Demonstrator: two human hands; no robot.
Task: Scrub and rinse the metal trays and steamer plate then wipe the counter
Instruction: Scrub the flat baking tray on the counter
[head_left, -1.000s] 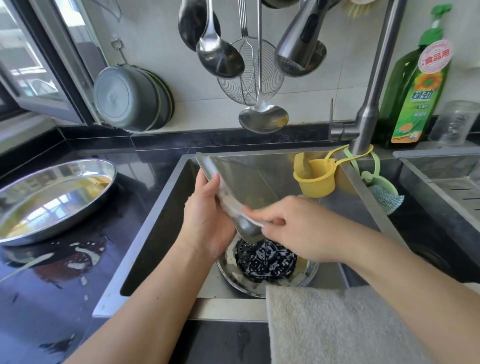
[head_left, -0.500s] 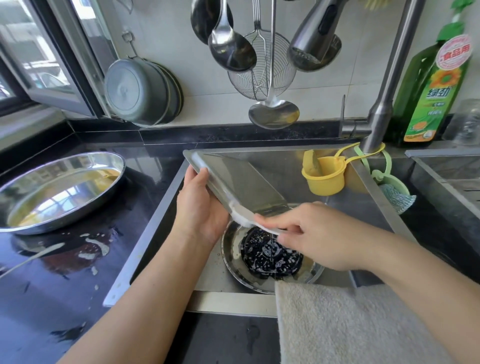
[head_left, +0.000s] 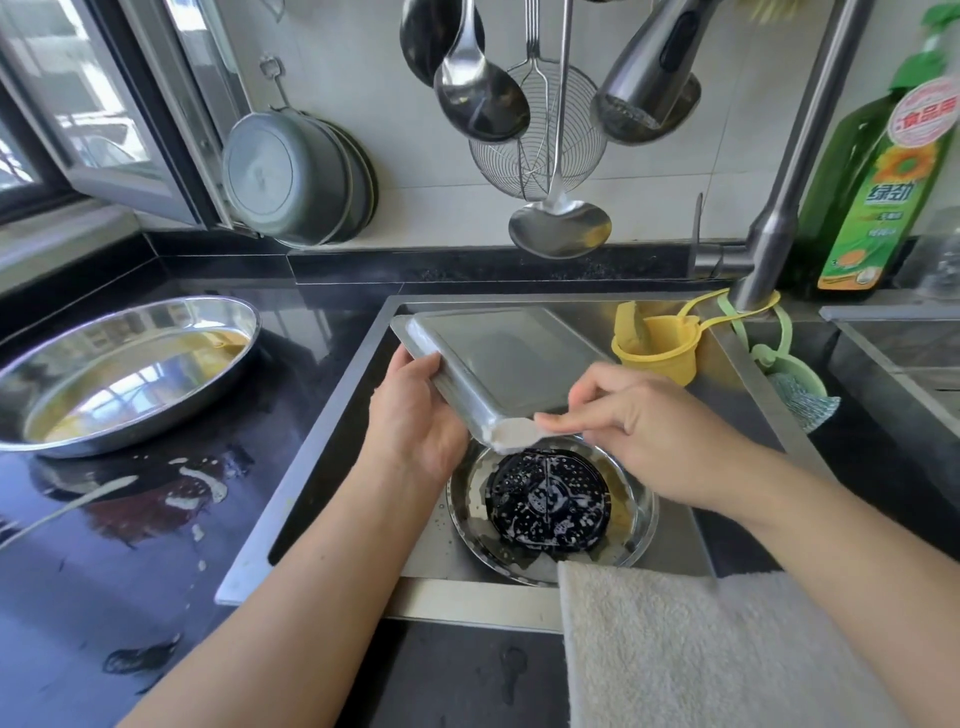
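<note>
Scrub step: left hand grips rectangular metal tray over sink, right hand pinches soapy pad on its corner; rinse likely next.

Yellow cup, green bottle

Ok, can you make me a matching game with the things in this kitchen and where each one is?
Things:
1. rectangular tray
2. oval tray
3. steamer plate
4. dish soap bottle

Places:
A. lying in the round dish down in the sink
B. standing to the right of the tap, behind the sink
C. held tilted over the sink by the left hand
D. resting on the black counter left of the sink

Pairs: 1-C, 2-D, 3-A, 4-B
</note>
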